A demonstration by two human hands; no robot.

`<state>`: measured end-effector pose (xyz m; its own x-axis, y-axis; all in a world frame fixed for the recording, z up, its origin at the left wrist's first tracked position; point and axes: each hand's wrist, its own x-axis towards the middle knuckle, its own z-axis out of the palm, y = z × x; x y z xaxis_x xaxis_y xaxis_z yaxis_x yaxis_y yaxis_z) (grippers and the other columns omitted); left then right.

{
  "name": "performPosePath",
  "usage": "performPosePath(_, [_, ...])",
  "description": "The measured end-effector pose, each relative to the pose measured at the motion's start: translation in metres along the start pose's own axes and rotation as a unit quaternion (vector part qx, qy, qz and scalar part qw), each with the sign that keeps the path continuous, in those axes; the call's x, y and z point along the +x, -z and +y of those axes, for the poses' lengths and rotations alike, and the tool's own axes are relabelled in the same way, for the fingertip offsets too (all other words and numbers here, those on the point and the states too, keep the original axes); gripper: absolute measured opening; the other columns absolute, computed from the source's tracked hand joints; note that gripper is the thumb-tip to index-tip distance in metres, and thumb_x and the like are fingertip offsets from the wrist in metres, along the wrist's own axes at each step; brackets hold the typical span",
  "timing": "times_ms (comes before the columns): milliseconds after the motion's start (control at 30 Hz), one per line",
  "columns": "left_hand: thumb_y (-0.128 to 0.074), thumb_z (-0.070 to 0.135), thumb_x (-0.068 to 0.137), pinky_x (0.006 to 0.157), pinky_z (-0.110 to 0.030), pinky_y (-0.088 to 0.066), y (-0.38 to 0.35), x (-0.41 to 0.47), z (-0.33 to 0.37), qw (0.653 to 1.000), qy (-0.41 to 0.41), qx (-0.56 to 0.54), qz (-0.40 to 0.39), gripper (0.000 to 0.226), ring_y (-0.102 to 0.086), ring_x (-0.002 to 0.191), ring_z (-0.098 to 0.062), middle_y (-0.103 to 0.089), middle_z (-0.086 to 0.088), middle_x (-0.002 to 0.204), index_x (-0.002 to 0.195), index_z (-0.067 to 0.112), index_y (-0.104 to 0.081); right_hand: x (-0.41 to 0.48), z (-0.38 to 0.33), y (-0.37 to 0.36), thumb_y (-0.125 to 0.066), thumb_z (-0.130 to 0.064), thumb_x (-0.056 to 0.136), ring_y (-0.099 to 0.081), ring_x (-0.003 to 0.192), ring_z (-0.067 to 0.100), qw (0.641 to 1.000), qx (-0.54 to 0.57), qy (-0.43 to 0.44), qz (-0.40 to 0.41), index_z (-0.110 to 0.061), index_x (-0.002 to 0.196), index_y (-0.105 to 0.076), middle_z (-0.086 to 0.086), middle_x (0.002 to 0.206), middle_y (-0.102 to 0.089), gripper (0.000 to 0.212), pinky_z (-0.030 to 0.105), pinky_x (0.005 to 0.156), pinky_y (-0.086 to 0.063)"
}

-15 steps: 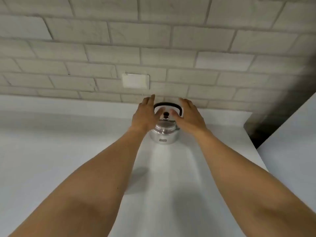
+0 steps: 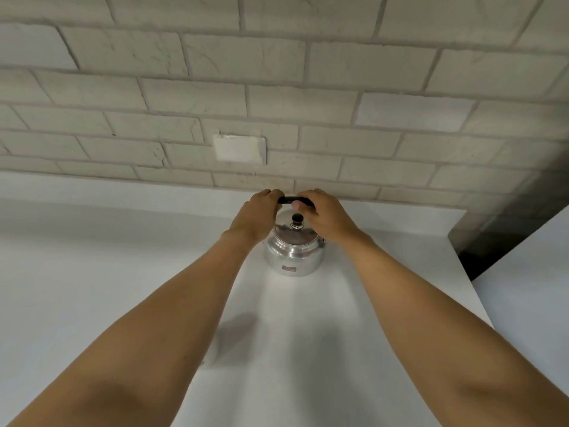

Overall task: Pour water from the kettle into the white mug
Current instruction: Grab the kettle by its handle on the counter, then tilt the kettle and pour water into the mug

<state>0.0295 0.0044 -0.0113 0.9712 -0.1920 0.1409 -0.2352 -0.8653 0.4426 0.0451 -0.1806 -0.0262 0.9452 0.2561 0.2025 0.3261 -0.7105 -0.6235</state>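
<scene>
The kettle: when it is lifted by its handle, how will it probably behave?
The kettle is shiny metal, so probably stiff. Its wide base should resist tipping on the counter. Both the left hand and the right hand grip the black handle; it may be heavy with water.

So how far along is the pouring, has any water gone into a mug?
Nothing is poured. In hand: the left hand and right hand both grip the black handle of the metal kettle, which appears to sit on the white counter. Left: lifting and pouring. No white mug is in view.
</scene>
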Motion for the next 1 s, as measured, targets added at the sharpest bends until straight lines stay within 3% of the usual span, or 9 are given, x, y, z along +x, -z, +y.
performPosePath(167, [-0.05,0.018,0.11,0.084,-0.045,-0.056,0.021,-0.043,0.011,1.0,-0.01,-0.019,0.013,0.035,-0.067,0.109,-0.036,-0.064,-0.01,0.131,0.144,0.014,-0.056,-0.03,-0.021,0.005,-0.059,-0.048,0.097,-0.058,0.08,-0.006,0.999,0.015,0.003,0.039,-0.022,0.104,-0.07,-0.016,0.087,-0.062,0.028,0.013,0.068,-0.038])
performPosePath(233, [-0.058,0.02,0.106,0.083,-0.047,-0.059,0.027,-0.071,0.017,0.998,-0.017,0.003,0.059,0.048,-0.063,0.118,-0.033,-0.057,-0.009,0.143,0.152,0.017,-0.049,-0.046,-0.032,0.008,-0.057,-0.051,0.096,-0.06,0.083,-0.007,0.999,0.011,-0.003,0.043,-0.026,0.104,-0.069,-0.017,0.09,-0.064,0.03,0.012,0.068,-0.038])
performPosePath(333, [-0.07,0.016,0.094,0.065,-0.042,-0.059,0.031,-0.124,0.025,0.986,-0.067,0.041,0.144,0.051,-0.061,0.111,-0.035,-0.06,-0.012,0.135,0.144,0.014,-0.058,-0.072,-0.05,0.012,-0.057,-0.053,0.097,-0.062,0.084,-0.001,0.998,-0.01,-0.004,0.066,-0.026,0.106,-0.07,-0.013,0.094,-0.067,0.032,0.011,0.069,-0.039])
performPosePath(433, [-0.075,0.017,0.089,0.077,-0.046,-0.06,0.021,-0.174,0.028,0.983,-0.115,0.04,0.136,0.052,-0.064,0.108,-0.038,-0.064,-0.014,0.133,0.14,0.013,-0.062,-0.101,-0.068,0.016,-0.06,-0.05,0.097,-0.065,0.085,0.009,0.995,-0.01,0.012,0.102,-0.021,0.106,-0.073,-0.007,0.097,-0.071,0.033,0.015,0.073,-0.047])
performPosePath(533, [-0.075,0.028,0.093,0.104,-0.053,-0.052,0.007,-0.208,0.025,0.987,-0.125,0.044,0.089,0.063,-0.06,0.128,-0.043,-0.056,-0.018,0.152,0.151,0.013,-0.056,-0.129,-0.089,0.017,-0.062,-0.047,0.097,-0.067,0.086,0.012,0.993,-0.002,0.023,0.118,-0.017,0.106,-0.074,-0.005,0.098,-0.073,0.034,0.02,0.077,-0.051])
performPosePath(667, [-0.059,0.052,0.102,0.123,-0.055,-0.032,-0.001,-0.23,0.024,0.996,-0.086,0.025,0.027,0.078,-0.036,0.153,-0.042,-0.031,-0.013,0.172,0.166,0.016,-0.031,-0.16,-0.112,0.015,-0.064,-0.043,0.098,-0.063,0.084,0.004,0.995,0.004,0.022,0.101,-0.016,0.108,-0.075,-0.007,0.097,-0.071,0.031,0.004,0.074,-0.042])
performPosePath(800, [-0.046,0.065,0.103,0.13,-0.05,-0.019,-0.006,-0.249,0.02,0.997,-0.069,0.016,-0.008,0.087,-0.021,0.161,-0.034,-0.019,-0.007,0.176,0.169,0.017,-0.017,-0.184,-0.132,0.011,-0.064,-0.043,0.098,-0.063,0.085,0.003,0.996,-0.011,0.029,0.083,-0.017,0.107,-0.075,-0.008,0.096,-0.071,0.03,0.003,0.074,-0.041])
performPosePath(1000, [-0.051,0.056,0.105,0.129,-0.03,-0.006,-0.004,-0.268,0.034,0.995,-0.06,-0.081,-0.009,0.083,-0.015,0.163,-0.026,-0.02,-0.008,0.176,0.168,0.011,-0.02,-0.197,-0.148,0.02,-0.061,-0.044,0.098,-0.059,0.084,-0.009,0.996,-0.046,0.049,0.057,-0.021,0.108,-0.074,-0.016,0.095,-0.067,0.028,-0.003,0.075,-0.038])
